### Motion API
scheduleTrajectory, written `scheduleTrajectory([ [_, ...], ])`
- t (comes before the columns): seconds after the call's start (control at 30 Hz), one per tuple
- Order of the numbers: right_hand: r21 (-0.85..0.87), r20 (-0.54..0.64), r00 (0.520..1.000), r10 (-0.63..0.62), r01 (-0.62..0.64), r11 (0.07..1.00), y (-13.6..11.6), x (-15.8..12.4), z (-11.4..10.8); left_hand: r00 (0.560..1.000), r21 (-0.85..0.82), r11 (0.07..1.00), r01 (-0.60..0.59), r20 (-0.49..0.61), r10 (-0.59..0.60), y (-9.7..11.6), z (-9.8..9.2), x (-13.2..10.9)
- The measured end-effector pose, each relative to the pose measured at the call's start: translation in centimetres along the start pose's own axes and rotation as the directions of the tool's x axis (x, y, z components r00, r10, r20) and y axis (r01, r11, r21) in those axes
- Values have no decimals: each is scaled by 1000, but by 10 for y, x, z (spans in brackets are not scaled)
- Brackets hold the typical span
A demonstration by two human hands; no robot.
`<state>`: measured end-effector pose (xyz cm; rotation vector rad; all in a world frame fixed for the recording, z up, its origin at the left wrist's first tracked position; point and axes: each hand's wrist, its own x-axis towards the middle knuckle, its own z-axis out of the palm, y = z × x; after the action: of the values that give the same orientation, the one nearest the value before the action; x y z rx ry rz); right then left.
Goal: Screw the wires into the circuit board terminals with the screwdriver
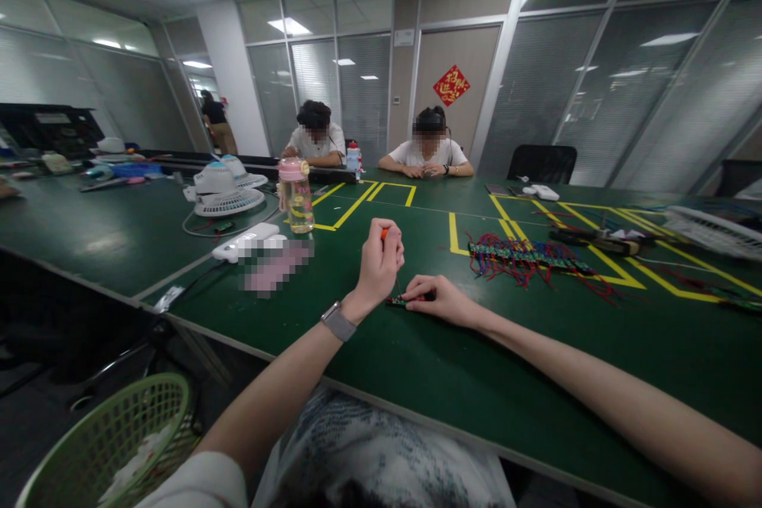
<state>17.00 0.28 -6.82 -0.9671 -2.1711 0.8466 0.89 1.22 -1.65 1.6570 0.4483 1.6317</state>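
My left hand (381,262) is wrapped round a screwdriver with an orange handle (385,233), most of it hidden by the fingers. Its thin dark shaft points down at a small green circuit board (396,302) lying on the table. With thumb and fingertips together, my right hand (437,300) holds the board's right end against the tabletop. Some red shows beside the fingers there, too small to make out clearly. A row of green circuit boards with red and blue wires (529,255) lies to the right, beyond my right hand.
On the green table (357,365) stand a pink-lidded bottle (296,198), white fans (223,189) and a white power strip (247,242). Two people sit across the table. A dark tool (601,238) lies at right. Below the left edge is a green basket (107,436).
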Motion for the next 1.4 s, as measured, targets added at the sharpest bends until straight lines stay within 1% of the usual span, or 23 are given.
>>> scheduleTrajectory([
  [0.23, 9, -3, 1000, -10, 10, 1000, 1, 1, 1, 999, -28, 1000, 15, 34, -14, 0, 0, 0],
  [0.27, 5, -4, 1000, -12, 12, 1000, 1, 1, 1, 998, -24, 999, 25, 55, -23, 1, -1, 0],
  [0.33, -6, -10, 1000, -11, 11, 1000, 1, 1, 1, 991, 10, 999, 41, 129, -42, 5, -2, 2],
  [0.4, -15, -20, 1000, -4, 4, 1000, 1, 1, 1, 974, 64, 997, 42, 221, -56, 8, -3, 4],
  [0.47, -21, -22, 1000, -1, 1, 1000, 1, 1, 1, 960, 113, 993, 30, 275, -61, 10, -4, 5],
  [0.53, -25, -16, 1000, 0, 0, 1000, 2, 1, 1, 963, 162, 987, 14, 263, -57, 11, -4, 5],
  [0.6, -28, -16, 1000, 2, -3, 1000, 1, 1, 0, 975, 218, 976, -13, 219, -36, 11, -5, 5],
  [0.67, -38, -18, 1000, 6, -7, 999, -1, 1, 0, 983, 298, 952, -64, 184, 8, 13, -5, 5],
  [0.77, -81, -26, 1000, 14, -16, 997, -5, 1, 2, 981, 412, 897, -158, 168, 95, 17, -6, 8],
  [0.83, -134, -50, 999, 18, -24, 991, -9, 0, 5, 979, 403, 901, -163, 179, 98, 19, -7, 10],
  [0.93, -208, -119, 993, 15, -40, 977, -13, -2, 14, 973, 267, 959, -95, 227, 33, 18, -7, 12],
  [1.03, -223, -192, 981, 9, -53, 973, -15, -5, 23, 968, 190, 980, -54, 250, 5, 16, -7, 10],
  [1.13, -202, -203, 979, 6, -48, 978, -13, -6, 25, 966, 160, 985, -61, 257, 18, 15, -7, 9],
  [1.23, -206, -187, 982, 21, -60, 977, -12, -6, 23, 963, 89, 996, -26, 271, 1, 13, -7, 8],
  [1.3, -235, -186, 982, 32, -76, 969, -12, -6, 20, 971, 138, 990, -29, 238, -5, 12, -8, 8],
  [1.4, -274, -189, 981, 50, -101, 956, -15, -5, 19, 985, 322, 940, -116, 155, 69, 13, -9, 8],
])
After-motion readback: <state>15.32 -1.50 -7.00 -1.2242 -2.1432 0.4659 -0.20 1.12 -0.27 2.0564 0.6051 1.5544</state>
